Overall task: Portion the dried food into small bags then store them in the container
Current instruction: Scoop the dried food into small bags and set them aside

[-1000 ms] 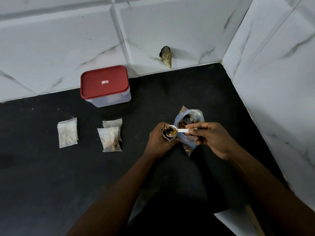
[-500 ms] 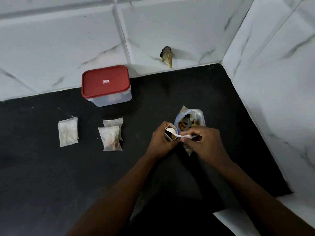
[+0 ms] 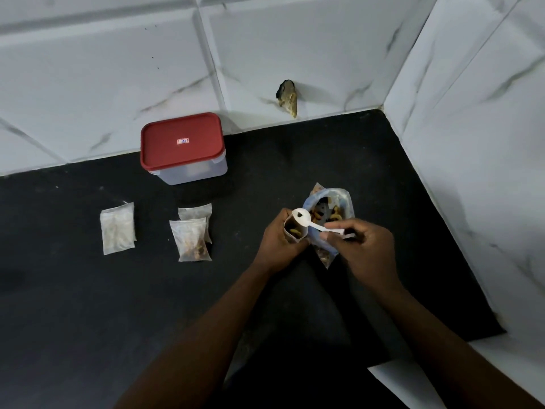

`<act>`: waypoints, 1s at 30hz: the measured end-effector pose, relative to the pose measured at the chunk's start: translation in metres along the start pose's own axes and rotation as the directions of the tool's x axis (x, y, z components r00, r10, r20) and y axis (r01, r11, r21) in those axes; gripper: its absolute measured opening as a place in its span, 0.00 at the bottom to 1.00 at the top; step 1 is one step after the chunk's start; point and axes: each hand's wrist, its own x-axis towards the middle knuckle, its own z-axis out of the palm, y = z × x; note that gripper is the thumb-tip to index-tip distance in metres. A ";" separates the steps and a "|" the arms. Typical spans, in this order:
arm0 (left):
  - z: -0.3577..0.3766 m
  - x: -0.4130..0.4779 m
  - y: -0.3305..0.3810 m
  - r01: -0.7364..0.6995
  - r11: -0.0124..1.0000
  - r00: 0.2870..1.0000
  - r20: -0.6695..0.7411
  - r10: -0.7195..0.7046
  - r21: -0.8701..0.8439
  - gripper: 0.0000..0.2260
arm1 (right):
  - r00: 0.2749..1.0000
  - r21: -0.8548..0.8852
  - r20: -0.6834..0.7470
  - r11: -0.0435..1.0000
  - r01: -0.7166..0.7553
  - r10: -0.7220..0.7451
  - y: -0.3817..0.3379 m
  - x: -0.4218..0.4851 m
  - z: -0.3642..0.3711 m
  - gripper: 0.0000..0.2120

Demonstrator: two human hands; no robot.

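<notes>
While your left hand (image 3: 278,242) curls round the small bag (image 3: 292,230) and props its mouth open, you are in the filling step. Your right hand (image 3: 367,250) pinches the handle of the white spoon (image 3: 308,221), whose bowl is tipped just above that mouth and looks almost empty. Some dried food (image 3: 295,231) shows inside, just beside your left thumb. The supply bag (image 3: 331,206) stands open just beyond your right fingertips. Next, I judge, you need either another scoop from it or to seal the small bag. Three portioned bags (image 3: 190,240) lie well left of your left knuckles. The container (image 3: 182,149), lid on, sits beyond them.
</notes>
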 end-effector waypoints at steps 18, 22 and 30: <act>-0.007 0.000 0.002 0.132 0.983 0.990 0.028 -0.136 0.127 0.24 | 0.997 -0.399 0.041 0.914 0.069 -0.058 0.025 0.011 0.000 0.14; -0.010 -0.004 0.006 0.157 0.981 0.985 0.057 -0.164 0.113 0.28 | 0.980 -0.355 0.058 0.913 0.200 -0.192 0.006 0.004 0.010 0.19; -0.019 -0.021 0.012 0.178 0.982 0.982 0.053 -0.182 0.064 0.32 | 0.998 -0.109 0.065 0.994 -0.019 0.026 -0.028 -0.005 0.041 0.12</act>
